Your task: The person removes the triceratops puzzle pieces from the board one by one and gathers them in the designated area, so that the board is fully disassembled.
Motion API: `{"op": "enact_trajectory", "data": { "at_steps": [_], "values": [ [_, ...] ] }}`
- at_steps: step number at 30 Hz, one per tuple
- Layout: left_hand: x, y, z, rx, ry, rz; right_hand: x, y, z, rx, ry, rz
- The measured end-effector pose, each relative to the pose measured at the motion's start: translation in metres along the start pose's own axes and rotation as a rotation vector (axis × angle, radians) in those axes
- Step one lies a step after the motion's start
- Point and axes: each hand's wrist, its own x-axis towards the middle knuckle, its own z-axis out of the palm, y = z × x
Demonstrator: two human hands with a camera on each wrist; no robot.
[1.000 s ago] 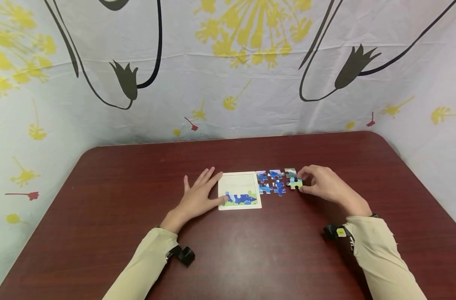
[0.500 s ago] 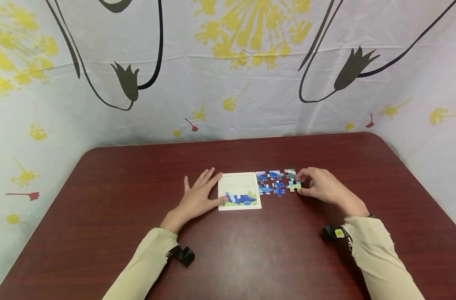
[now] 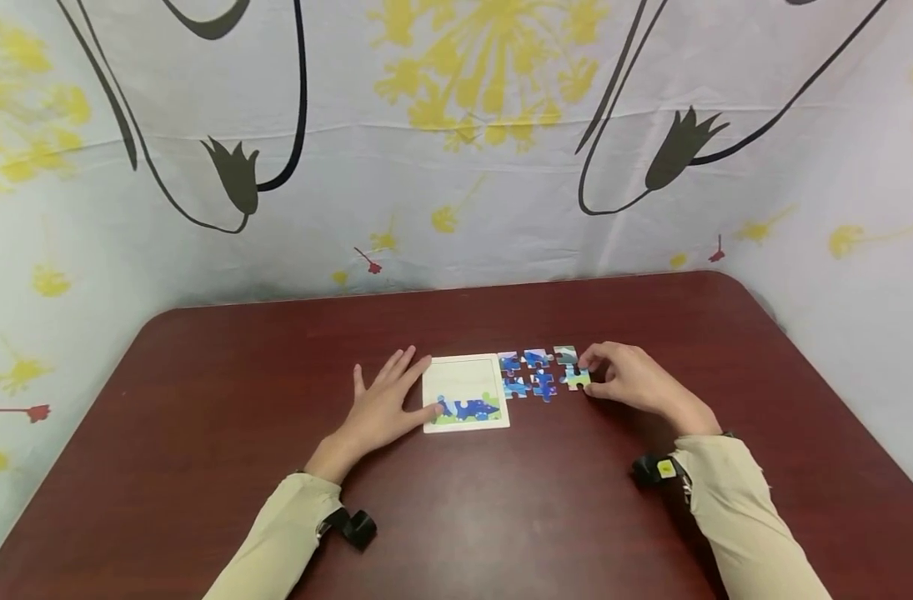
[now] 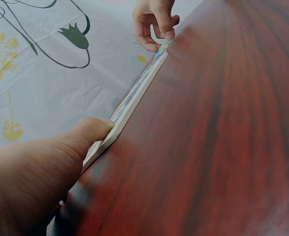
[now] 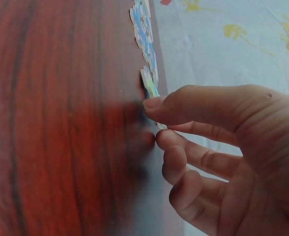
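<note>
A pale square puzzle tray (image 3: 465, 370) lies on the table, its lower part filled with a blue and green picture. My left hand (image 3: 377, 412) rests spread at the tray's left side, the thumb over its lower left corner. In the left wrist view that thumb (image 4: 93, 130) presses on the tray's rim. My right hand (image 3: 636, 379) pinches a green and blue jigsaw piece (image 3: 576, 377) between thumb and fingers, low at the table. The right wrist view shows the piece (image 5: 150, 83) at the thumb tip; the fingers partly hide it.
Several loose blue jigsaw pieces (image 3: 534, 385) lie right of the tray. A grey-green piece (image 3: 564, 355) lies just beyond the pinched one. The dark red table (image 3: 464, 517) ends at a patterned white cloth (image 3: 456, 208) behind.
The head view has shifted, moving everything slightly left and down. The right hand keeps its pinch, and its piece has moved only slightly relative to the others. The left hand stays on the tray.
</note>
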Motion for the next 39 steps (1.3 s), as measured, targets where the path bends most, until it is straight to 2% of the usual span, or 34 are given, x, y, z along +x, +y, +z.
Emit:
{"op": "enact_trajectory", "data": {
  "at_steps": [9, 39],
  "values": [
    [-0.0004, -0.0016, 0.0000, 0.006, -0.010, -0.009, 0.0011, -0.0036, 0.0019, -0.003, -0.030, 0.010],
    [0.0010, 0.0008, -0.0015, 0.016, -0.031, -0.031, 0.0005, -0.0039, 0.0000, 0.012, -0.042, 0.002]
  ]
}}
